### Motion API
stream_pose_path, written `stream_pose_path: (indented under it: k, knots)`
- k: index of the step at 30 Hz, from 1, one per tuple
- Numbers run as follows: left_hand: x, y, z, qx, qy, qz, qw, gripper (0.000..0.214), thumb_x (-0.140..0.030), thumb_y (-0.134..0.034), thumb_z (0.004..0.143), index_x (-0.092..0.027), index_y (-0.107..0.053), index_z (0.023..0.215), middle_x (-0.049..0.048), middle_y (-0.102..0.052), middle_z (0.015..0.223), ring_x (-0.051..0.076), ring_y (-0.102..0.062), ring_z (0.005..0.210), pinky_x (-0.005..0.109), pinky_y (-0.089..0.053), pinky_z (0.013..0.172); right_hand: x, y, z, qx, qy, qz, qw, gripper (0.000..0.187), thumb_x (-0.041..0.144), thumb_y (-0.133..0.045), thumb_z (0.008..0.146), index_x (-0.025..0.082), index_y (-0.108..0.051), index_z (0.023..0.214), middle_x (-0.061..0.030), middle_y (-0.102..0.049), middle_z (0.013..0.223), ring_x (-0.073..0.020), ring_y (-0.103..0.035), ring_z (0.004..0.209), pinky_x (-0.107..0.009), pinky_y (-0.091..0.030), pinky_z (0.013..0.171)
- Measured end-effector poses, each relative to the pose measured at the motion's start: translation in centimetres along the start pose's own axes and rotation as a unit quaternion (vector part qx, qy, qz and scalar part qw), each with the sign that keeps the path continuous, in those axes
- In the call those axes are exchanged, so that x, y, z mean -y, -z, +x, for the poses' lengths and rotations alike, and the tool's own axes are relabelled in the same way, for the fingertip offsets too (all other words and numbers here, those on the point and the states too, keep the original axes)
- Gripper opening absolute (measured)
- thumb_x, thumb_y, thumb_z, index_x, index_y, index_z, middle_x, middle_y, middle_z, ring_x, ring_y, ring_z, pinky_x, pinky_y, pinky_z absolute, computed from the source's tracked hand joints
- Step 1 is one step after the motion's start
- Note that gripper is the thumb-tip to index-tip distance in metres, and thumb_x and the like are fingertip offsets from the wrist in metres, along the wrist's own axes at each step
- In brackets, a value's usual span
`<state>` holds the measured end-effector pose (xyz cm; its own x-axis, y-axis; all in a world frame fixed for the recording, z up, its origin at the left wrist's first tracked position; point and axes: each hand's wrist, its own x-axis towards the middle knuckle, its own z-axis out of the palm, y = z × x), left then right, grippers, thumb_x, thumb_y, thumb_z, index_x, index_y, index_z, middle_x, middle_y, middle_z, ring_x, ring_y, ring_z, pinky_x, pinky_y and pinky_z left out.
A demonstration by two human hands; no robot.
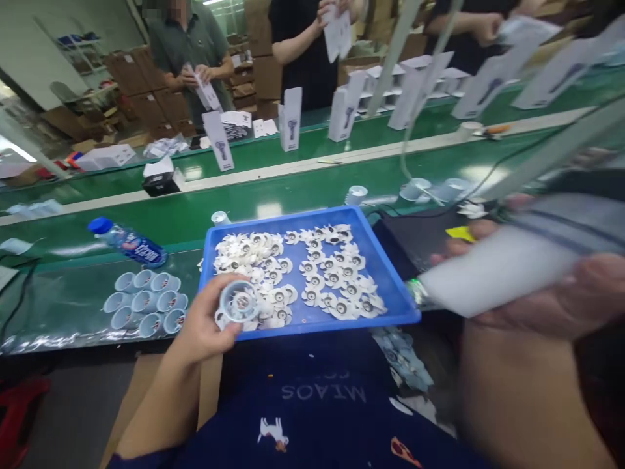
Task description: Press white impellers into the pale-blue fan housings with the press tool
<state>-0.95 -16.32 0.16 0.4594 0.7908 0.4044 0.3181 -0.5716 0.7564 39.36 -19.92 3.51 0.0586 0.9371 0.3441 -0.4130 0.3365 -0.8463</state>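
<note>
Along the near side of the green conveyor table (pixel 58 312), the left hand (pixel 202 319) grips a white plastic ring (pixel 239 301) over the near left corner of a blue tray (pixel 293 220) of white fan parts (pixel 332 280). Well off to the right, the right hand (pixel 551 293) closes on a white rectangular piece (pixel 493 273), its long axis pointing left toward the tray.

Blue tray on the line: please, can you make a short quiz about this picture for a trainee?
1. What does the left hand hold: A a screwdriver, B a pale plastic ring, C a paper box?
2. True or false: the water bottle stands upright.
3. Fill the blank: the white finned parts lie in a ____ tray.

Key: 1 B; 2 false; 3 blue.
</note>
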Motion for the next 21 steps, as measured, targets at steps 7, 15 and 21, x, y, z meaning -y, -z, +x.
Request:
stream_pose_path:
  k: [7, 15, 21]
  knots:
    - [-5.2, -9.1, 2.6, 0.103, -0.070, -0.007, 0.992, 0.060, -0.040, -0.075, 0.077, -0.022, -0.047, 0.128, 0.0096, -0.065, 0.114, 0.025, -0.066, 0.101, 0.036, -0.054, 0.086, -1.3, -11.5, 2.6, 0.088, -0.007, 0.150, 0.985, 0.035, 0.048, -0.079, 0.073, 0.019, -0.070, 0.090, -0.0041, -0.068, 0.087, -0.0186, -0.068, 0.072, -0.032, -0.060, 0.061]
    - [-7.3, -9.7, 3.2, 0.039, -0.107, 0.040, 0.993, 0.037, -0.051, -0.071, 0.082, -0.017, -0.056, 0.082, 0.0002, -0.063, 0.072, 0.013, -0.056, 0.060, 0.024, -0.044, 0.054, -3.5, -12.1, 1.2, 0.123, 0.023, 0.131, 0.983, 0.045, 0.058, -0.079, 0.077, 0.017, -0.070, 0.094, -0.0056, -0.064, 0.087, -0.0172, -0.064, 0.073, -0.031, -0.056, 0.063]
    - [-7.5, -10.2, 3.3, 0.065, -0.090, 0.022, 0.994, 0.033, -0.047, -0.071, 0.081, -0.017, -0.057, 0.083, 0.0027, -0.065, 0.076, 0.016, -0.060, 0.066, 0.027, -0.049, 0.060, -2.6, -11.7, 0.5, 0.122, 0.012, 0.129, 0.984, 0.042, 0.055, -0.081, 0.076, 0.018, -0.070, 0.095, -0.0057, -0.064, 0.088, -0.0182, -0.064, 0.075, -0.033, -0.056, 0.066]
